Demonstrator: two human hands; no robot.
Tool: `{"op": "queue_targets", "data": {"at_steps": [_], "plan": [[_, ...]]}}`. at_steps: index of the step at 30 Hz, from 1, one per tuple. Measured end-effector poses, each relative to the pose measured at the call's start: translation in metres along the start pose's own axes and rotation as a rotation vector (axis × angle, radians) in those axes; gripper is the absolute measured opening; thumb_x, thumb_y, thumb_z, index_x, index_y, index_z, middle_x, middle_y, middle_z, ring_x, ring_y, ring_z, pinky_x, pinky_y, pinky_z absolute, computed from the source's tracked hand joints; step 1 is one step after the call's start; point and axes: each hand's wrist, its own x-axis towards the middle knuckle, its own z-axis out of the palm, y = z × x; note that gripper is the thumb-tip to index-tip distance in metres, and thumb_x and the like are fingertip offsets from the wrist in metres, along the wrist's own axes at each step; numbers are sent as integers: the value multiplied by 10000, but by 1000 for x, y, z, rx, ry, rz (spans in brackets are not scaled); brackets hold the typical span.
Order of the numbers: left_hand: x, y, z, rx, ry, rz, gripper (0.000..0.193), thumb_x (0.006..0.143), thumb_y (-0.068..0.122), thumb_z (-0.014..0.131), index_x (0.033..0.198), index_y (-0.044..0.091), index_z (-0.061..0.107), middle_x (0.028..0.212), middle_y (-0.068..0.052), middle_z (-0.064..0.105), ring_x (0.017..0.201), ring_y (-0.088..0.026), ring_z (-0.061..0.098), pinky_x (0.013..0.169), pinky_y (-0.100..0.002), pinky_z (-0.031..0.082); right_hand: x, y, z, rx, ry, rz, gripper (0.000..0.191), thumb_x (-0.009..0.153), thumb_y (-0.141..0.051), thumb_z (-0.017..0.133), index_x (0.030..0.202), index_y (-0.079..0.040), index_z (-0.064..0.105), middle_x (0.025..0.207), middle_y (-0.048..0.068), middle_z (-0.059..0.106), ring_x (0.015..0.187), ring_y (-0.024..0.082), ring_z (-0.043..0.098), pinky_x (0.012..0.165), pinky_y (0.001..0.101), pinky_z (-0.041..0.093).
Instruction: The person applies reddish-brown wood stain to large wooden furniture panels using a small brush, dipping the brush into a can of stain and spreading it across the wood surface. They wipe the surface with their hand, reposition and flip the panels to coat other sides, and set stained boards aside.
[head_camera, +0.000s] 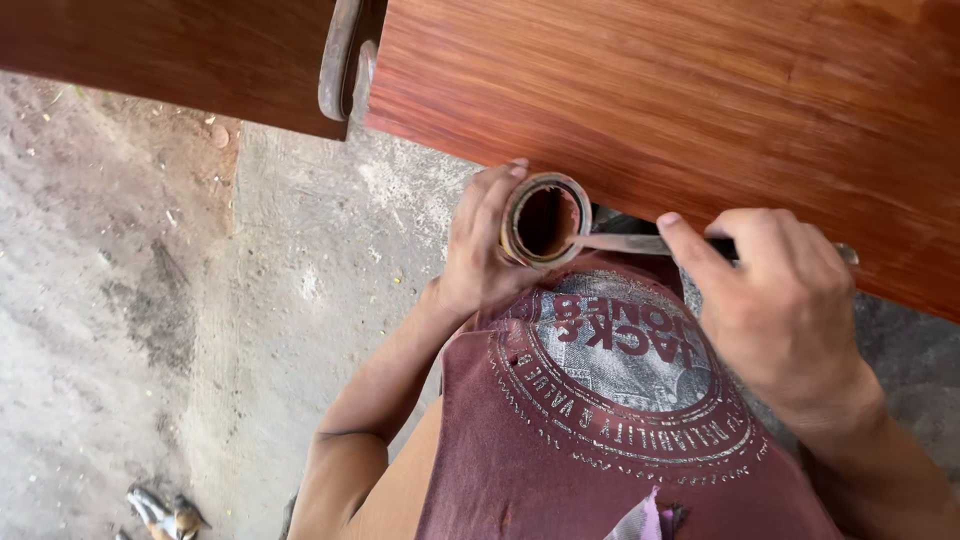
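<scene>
My left hand (478, 250) is wrapped around a small round tin (545, 220), its open mouth turned toward me and reddish-brown inside. My right hand (775, 295) grips a flat metal tool (618, 243), a putty knife or scraper, whose blade tip reaches into the tin's mouth. The handle end pokes out past my knuckles at the right. Both hands hover just in front of the edge of a reddish-brown polished wooden panel (700, 100), above my maroon printed shirt (600, 400).
A second wooden panel (170, 50) lies at the top left, with a dark curved metal handle (338, 60) in the gap between the two. Below is a dusty concrete floor (150, 300). A small piece of debris (165, 515) lies at the bottom left.
</scene>
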Motion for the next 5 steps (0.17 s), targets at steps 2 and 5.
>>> {"op": "queue_targets", "data": {"at_steps": [2, 5], "plan": [[11, 4, -6, 21, -37, 68, 1002, 714, 240, 1007, 1471, 10, 394, 1423, -214, 522, 1329, -381, 554, 1135, -528, 469, 7, -15, -6, -209, -33, -47, 374, 923, -89, 717, 1294, -134, 737, 885, 69, 572, 810, 225, 585, 693, 366, 481], [22, 13, -13, 38, -118, 96, 979, 699, 242, 948, 1471, -3, 398, 1427, -231, 513, 1323, -404, 552, 1132, -546, 446, 21, -33, -15, -422, -144, -100, 445, 913, -129, 711, 1356, -91, 738, 865, 31, 551, 804, 178, 581, 689, 317, 483]]}}
